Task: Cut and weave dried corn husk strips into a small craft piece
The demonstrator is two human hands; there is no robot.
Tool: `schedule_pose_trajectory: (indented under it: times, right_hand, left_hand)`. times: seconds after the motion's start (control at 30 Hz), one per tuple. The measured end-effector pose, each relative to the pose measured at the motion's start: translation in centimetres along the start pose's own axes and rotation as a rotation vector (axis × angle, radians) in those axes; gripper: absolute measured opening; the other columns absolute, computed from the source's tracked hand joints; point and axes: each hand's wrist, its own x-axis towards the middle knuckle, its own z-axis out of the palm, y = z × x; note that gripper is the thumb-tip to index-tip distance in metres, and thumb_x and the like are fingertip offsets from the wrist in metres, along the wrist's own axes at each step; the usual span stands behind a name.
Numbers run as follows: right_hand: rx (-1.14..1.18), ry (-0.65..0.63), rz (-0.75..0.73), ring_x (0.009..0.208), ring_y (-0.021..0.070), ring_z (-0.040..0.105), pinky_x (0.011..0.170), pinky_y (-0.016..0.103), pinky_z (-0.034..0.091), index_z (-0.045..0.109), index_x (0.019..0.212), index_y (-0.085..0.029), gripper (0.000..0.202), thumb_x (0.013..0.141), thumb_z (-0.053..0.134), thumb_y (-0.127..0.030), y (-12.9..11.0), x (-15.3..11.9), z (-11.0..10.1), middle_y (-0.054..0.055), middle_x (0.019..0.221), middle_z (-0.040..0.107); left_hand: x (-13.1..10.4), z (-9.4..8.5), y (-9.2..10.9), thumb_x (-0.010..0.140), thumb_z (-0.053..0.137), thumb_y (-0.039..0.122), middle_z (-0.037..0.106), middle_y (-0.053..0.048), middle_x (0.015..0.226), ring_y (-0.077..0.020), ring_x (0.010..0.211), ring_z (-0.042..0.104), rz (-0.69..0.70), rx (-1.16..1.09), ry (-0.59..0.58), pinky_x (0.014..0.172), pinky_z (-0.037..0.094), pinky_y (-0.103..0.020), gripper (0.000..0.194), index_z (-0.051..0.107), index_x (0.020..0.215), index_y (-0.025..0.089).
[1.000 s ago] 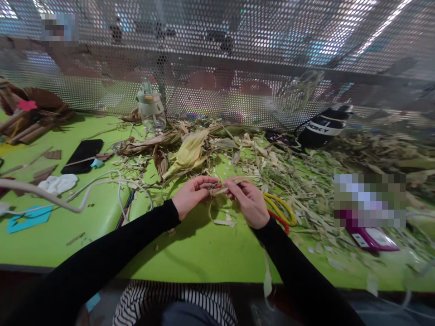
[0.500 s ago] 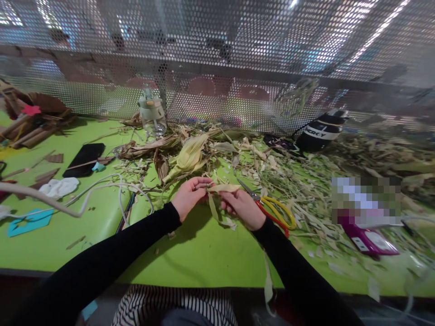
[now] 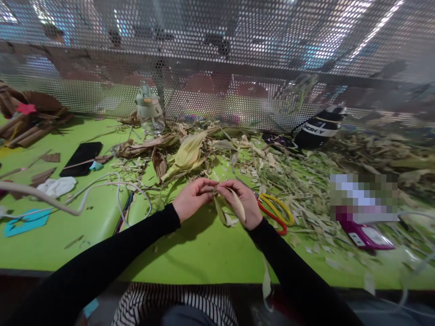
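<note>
Pinched in both left grip [image 3: 190, 200] and right grip [image 3: 249, 207], a thin pale-green husk strip [image 3: 219, 211] hangs below and between them.

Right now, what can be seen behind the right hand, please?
Just beyond the right hand, the scissors show, with husk scraps farther off. The hand seems to cover part of the scissors; what lies directly behind it cannot be seen.

Left hand [image 3: 192, 200]: pinching, turned inward;
Right hand [image 3: 250, 203]: pinching, just beside the left;
Forearms [image 3: 113, 254]: black-sleeved, reaching forward, converging
</note>
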Motion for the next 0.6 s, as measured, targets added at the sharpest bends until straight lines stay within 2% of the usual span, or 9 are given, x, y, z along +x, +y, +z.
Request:
schedule_pose_trajectory:
  times: [0.1,0.27,0.4,0.5,0.6]
  right_hand:
    - [0.023,0.013,0.042,0.052,0.0106,0.05,0.049,0.023,0.043,0.059,0.075,-0.019,0.021,0.071,0.069,-0.038,0.07,0.03,-0.04,-0.002,0.064,0.059]
    - [-0.039,-0.055,0.093,0.043,0.0081,0.042,0.041,0.021,0.035,0.058,0.079,-0.018,0.026,0.076,0.063,-0.044,-0.21,-0.07,-0.12,-0.004,0.055,0.053]
    - [-0.052,-0.055,0.09,0.051,0.0095,0.05,0.047,0.022,0.041,0.059,0.079,-0.018,0.029,0.071,0.068,-0.044,-0.04,-0.05,0.0,-0.001,0.064,0.06]
    - [-0.006,-0.032,0.109,0.06,0.0115,0.056,0.055,0.024,0.046,0.059,0.082,-0.017,0.032,0.067,0.071,-0.042,0.25,-0.04,0.16,0.0,0.072,0.064]
    - [0.029,-0.047,0.13,0.061,0.0126,0.058,0.056,0.025,0.048,0.061,0.086,-0.018,0.031,0.068,0.07,-0.041,0.31,-0.09,0.25,0.001,0.074,0.065]
  left_hand:
    - [-0.02,-0.18,0.11,0.075,0.056,0.003,0.067,-0.004,0.087,-0.009,0.078,0.061,0.034,0.026,-0.002,0.071,0.044,-0.02,0.024,0.054,0.096,0.014]
    - [0.08,-0.37,0.08,0.074,0.061,0.006,0.067,0.001,0.077,-0.0074,0.064,0.058,0.024,-0.011,0.06,0.067,0.042,-0.021,0.032,0.041,0.095,0.018]
    - [0.24,-0.27,0.11,0.071,0.062,0.003,0.066,0.002,0.073,-0.0083,0.064,0.059,-0.045,-0.076,0.097,0.069,0.044,-0.023,0.038,0.04,0.097,0.018]
    - [0.31,-0.2,0.24,0.07,0.061,0.0,0.065,0.001,0.072,-0.0077,0.064,0.059,-0.104,-0.094,0.055,0.07,0.045,-0.023,0.029,0.047,0.092,0.014]
    - [0.29,-0.27,0.28,0.071,0.061,0.001,0.063,0.001,0.07,-0.0069,0.062,0.059,-0.102,-0.081,0.047,0.07,0.047,-0.024,0.019,0.051,0.083,0.013]
